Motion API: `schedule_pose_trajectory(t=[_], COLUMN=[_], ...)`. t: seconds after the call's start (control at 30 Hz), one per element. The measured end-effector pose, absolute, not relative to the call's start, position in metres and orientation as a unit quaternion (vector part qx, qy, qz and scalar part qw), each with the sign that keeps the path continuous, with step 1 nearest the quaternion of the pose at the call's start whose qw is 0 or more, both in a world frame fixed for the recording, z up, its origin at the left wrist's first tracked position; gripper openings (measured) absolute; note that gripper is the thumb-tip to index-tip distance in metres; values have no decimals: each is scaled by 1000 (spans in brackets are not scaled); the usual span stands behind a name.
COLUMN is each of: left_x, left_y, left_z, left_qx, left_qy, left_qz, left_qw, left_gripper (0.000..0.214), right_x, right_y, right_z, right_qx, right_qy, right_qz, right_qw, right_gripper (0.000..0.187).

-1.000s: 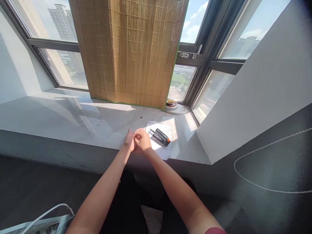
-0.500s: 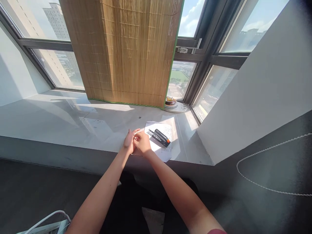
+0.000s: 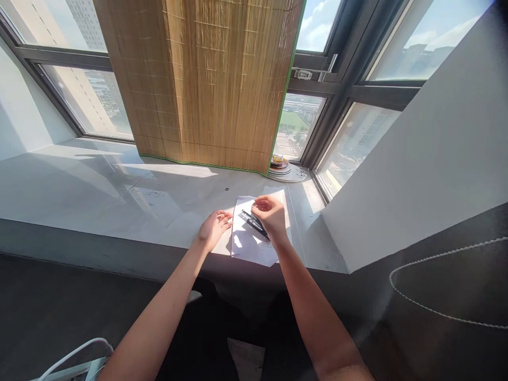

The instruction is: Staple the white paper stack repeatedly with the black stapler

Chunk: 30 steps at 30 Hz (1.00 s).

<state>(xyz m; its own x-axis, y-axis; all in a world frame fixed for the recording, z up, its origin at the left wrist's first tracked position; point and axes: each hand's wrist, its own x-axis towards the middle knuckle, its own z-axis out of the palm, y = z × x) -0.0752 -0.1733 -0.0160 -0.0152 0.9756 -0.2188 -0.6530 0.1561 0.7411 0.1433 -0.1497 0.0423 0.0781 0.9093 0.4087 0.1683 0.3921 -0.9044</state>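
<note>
A white sheet of paper (image 3: 248, 244) lies on the pale window sill (image 3: 119, 196) near its front edge. On the sheet rests a black stapler (image 3: 249, 219), its right half hidden under my right hand (image 3: 271, 217). That hand hovers over the stapler with its fingers curled and the fingertips pinched together; what they hold, if anything, is too small to see. My left hand (image 3: 214, 228) lies on the sill just left of the paper's edge, fingers loosely spread and holding nothing.
A bamboo blind (image 3: 214, 79) hangs down to the sill behind the paper. A small stack of plates (image 3: 284, 170) sits in the window corner. A white slanted wall (image 3: 416, 159) closes the right side. A white cable (image 3: 75, 352) lies at the lower left.
My hands, joined together beside the paper before, have parted. The right hand moved right and up onto the stapler; the left hand stayed by the paper's left edge and opened.
</note>
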Motion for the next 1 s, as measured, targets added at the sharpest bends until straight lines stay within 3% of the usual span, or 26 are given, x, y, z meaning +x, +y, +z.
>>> schedule_pose_trajectory(t=[0.13, 0.2, 0.27, 0.6, 0.83, 1.0], left_x=[-74, -74, -75, -78, -76, -74], left_y=[-173, -173, -173, -168, -167, -153], left_z=[-14, -13, -14, -21, -20, -26], left_qx=[217, 219, 224, 248, 255, 328], left_qy=[364, 367, 370, 379, 374, 446], left_qz=[612, 612, 611, 610, 616, 603], left_qw=[668, 666, 663, 651, 645, 575], left_gripper=[14, 14, 15, 22, 22, 20], right_x=[228, 256, 272, 290, 298, 286], right_y=[-87, -58, -35, 4, -36, -67], right_z=[25, 6, -10, -29, -39, -45], right_qx=[-583, -678, -701, -718, -672, -656], right_qy=[-575, -546, -529, -484, -564, -634], right_qz=[161, 169, 168, 174, 172, 104], right_qw=[551, 462, 447, 469, 448, 397], right_gripper=[17, 12, 13, 16, 13, 11])
